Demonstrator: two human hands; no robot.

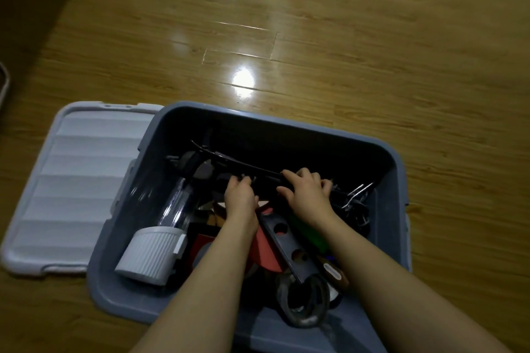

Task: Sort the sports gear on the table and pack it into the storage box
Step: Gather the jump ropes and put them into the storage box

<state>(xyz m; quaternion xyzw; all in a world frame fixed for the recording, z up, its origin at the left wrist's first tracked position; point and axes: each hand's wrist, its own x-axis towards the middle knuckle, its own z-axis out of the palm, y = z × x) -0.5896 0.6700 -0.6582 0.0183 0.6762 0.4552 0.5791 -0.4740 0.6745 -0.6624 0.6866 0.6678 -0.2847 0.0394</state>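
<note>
- Pressing a long black bar (252, 170) down inside the storage box (286, 126), left hand (239, 195) and right hand (308, 195) both gripping it.
- Nearing completion: box holding much gear, lid (71, 186) lying beside the box, not yet fitted.

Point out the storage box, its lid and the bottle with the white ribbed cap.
storage box (398, 180): head view, on its right rim.
lid (71, 180): head view, on its ribbed middle, on the floor left of the box.
bottle (152, 255): head view, on its white ribbed cap.
</note>
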